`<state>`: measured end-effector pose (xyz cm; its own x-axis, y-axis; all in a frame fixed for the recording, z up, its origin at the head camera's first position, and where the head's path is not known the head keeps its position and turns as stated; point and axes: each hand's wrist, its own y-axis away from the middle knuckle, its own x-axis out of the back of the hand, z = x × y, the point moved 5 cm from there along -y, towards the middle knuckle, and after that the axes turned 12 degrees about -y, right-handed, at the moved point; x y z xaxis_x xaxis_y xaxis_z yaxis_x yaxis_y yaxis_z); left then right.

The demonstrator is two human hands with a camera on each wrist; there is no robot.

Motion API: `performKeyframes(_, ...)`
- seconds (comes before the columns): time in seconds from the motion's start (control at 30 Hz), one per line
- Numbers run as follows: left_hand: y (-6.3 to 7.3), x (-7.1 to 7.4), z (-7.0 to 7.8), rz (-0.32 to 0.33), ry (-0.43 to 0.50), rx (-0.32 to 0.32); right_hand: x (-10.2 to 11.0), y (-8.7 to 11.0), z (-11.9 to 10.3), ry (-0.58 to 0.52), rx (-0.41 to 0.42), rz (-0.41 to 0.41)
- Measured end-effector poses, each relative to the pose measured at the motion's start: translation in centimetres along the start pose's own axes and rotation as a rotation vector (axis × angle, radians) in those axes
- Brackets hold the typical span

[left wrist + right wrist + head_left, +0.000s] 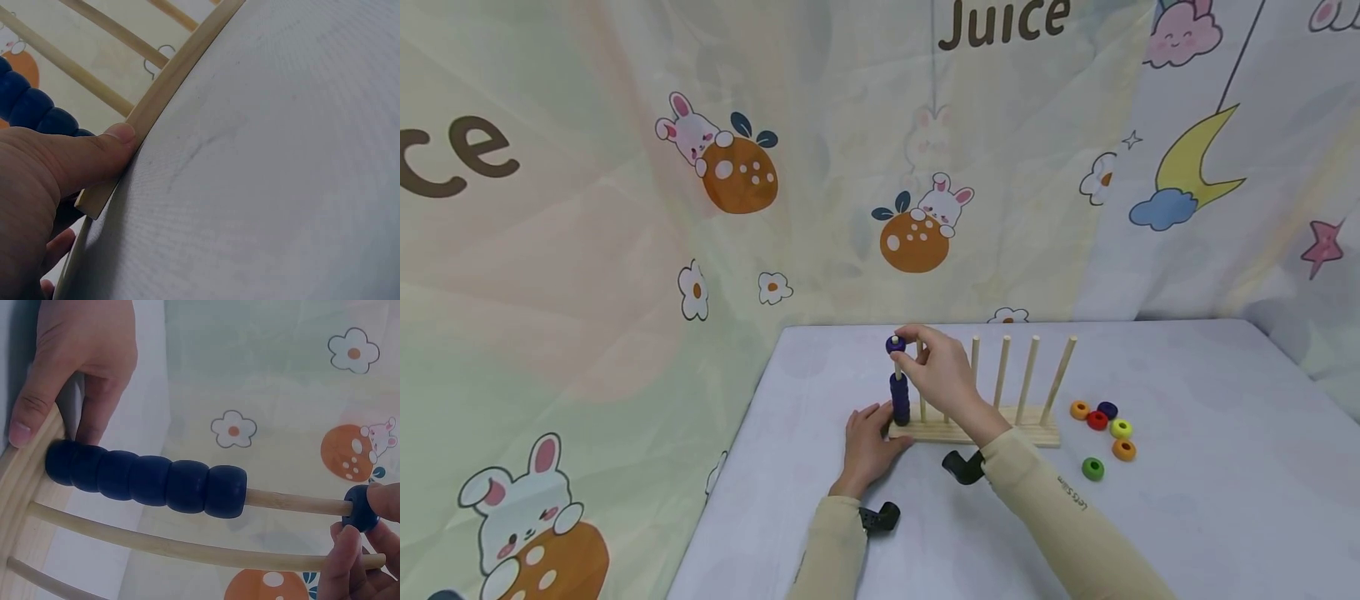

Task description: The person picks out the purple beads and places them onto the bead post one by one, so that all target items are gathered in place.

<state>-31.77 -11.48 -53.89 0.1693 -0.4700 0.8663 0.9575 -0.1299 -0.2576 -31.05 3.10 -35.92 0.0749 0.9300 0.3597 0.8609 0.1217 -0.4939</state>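
My right hand (946, 375) pinches a dark blue bead (359, 509) between thumb and fingers at the top of the leftmost peg (294, 502). The peg's tip shows in the bead's hole in the head view. Lower on the same peg, several dark blue beads (150, 478) are stacked down to the wooden base (928, 432). With the thumb on its front edge and the fingers behind, my left hand (867, 446) grips the left end of that base. In the left wrist view the thumb (103, 150) presses on the wood beside the bead stack (31, 107).
Bare wooden pegs (1028, 379) stand in a row to the right. Loose beads lie right of the base: two orange (1123, 451), a red (1097, 421), a dark blue (1107, 409), a yellow (1122, 429) and a green (1093, 469). A patterned cloth (820, 167) hangs behind the table.
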Motion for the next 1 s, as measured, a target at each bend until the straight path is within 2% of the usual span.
performKeyframes(0.67, 0.06, 0.04, 0.01, 0.005, 0.001, 0.011, -0.06, 0.02, 0.05, -0.009, -0.008, 0.015)
performKeyframes(1.0, 0.07, -0.06, -0.02, -0.002, 0.003, 0.020, -0.03, 0.19, 0.14, -0.033, 0.024, 0.024)
